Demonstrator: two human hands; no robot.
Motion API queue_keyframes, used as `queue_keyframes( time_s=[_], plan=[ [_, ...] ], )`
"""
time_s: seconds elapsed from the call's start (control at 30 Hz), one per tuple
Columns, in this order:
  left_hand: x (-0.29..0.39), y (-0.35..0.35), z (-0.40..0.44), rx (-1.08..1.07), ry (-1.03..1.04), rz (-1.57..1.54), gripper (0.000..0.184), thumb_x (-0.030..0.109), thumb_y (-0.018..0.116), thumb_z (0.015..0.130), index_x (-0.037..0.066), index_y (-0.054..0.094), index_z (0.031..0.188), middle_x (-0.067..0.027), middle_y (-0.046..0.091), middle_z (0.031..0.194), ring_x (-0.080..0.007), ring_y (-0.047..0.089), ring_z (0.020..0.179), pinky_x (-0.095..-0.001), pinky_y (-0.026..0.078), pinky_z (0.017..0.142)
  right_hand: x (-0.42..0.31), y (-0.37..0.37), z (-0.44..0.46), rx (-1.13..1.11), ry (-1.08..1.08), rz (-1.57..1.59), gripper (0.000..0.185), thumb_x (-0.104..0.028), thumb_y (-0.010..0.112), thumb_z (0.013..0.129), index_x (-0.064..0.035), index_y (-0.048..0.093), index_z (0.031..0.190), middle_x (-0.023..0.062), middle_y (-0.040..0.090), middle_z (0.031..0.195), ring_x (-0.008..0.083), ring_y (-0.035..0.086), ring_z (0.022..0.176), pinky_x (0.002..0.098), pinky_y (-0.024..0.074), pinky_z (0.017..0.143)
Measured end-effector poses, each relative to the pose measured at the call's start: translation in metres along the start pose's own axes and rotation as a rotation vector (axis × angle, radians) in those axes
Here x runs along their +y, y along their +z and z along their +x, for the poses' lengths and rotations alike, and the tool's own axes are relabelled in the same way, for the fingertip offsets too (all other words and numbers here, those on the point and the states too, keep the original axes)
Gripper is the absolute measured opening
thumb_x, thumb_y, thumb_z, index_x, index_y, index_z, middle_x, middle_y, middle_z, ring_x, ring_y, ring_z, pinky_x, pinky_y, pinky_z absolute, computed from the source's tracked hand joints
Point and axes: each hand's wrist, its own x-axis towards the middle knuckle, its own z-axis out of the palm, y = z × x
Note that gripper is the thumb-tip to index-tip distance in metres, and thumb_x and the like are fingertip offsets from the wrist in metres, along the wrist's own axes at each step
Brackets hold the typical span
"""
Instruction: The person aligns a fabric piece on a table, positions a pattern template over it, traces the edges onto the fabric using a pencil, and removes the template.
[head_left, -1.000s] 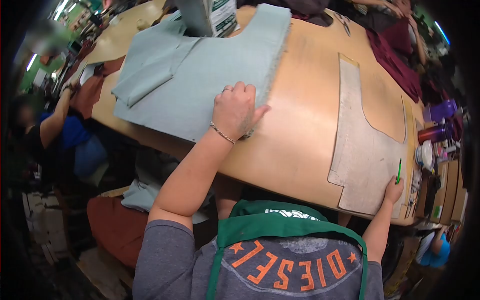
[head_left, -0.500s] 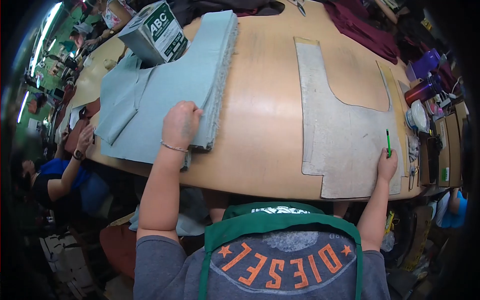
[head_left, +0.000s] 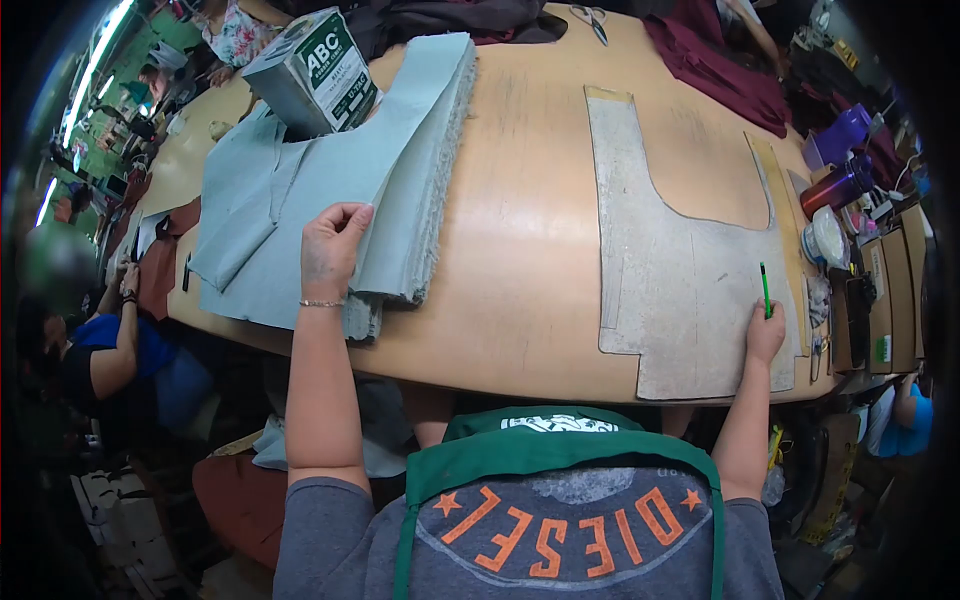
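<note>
A thick stack of light blue-green fabric [head_left: 400, 150] lies on the left part of the wooden table [head_left: 520, 220]. My left hand [head_left: 336, 245] pinches the edge of the top layer, which is lifted a little off the stack. A metal can with a green ABC label [head_left: 330, 70] stands on the fabric. My right hand [head_left: 766, 332] holds a green pencil [head_left: 766, 290], point end hidden in part, over the lower right of a grey pattern piece [head_left: 690, 290] that lies flat on the table.
Scissors [head_left: 590, 22] and maroon cloth [head_left: 715, 70] lie at the far side. A tumbler [head_left: 838, 185], a purple container [head_left: 840, 135] and cardboard boxes [head_left: 893, 290] line the right edge. A co-worker's arm [head_left: 122, 345] is at the left.
My left hand has turned and closed on the top layer, raising its edge. Since the earliest frame the view has shifted. My right hand still holds the pencil on the pattern piece.
</note>
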Motion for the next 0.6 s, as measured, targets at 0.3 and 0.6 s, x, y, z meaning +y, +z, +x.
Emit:
queue_keyframes(
  time_s=[0.3, 0.6],
  plan=[
    [-0.004, 0.002, -0.022, 0.131, 0.427, 0.19, 0.011, 0.008, 0.063, 0.076, -0.001, 0.059, 0.076, -0.0095, 0.056, 0.073, -0.0214, 0.054, 0.069, -0.0281, 0.042, 0.063, -0.329, 0.013, -0.093, -1.204, -0.208, 0.939, 0.034, -0.034, 0.061, 0.079, -0.0006, 0.058, 0.075, 0.0051, 0.057, 0.064, 0.0097, 0.052, 0.056, 0.0243, 0.042, 0.052],
    [-0.055, -0.047, -0.008, 0.021, 0.337, 0.453, 0.023, 0.026, 0.056, 0.081, 0.005, 0.061, 0.09, -0.0126, 0.059, 0.092, -0.0264, 0.055, 0.091, -0.0371, 0.042, 0.079, -0.463, 0.091, -0.131, -1.301, -0.12, 0.859, 0.029, -0.022, 0.065, 0.075, 0.0052, 0.058, 0.08, 0.0105, 0.057, 0.064, 0.0167, 0.054, 0.057, 0.0303, 0.0434, 0.052]
  ],
)
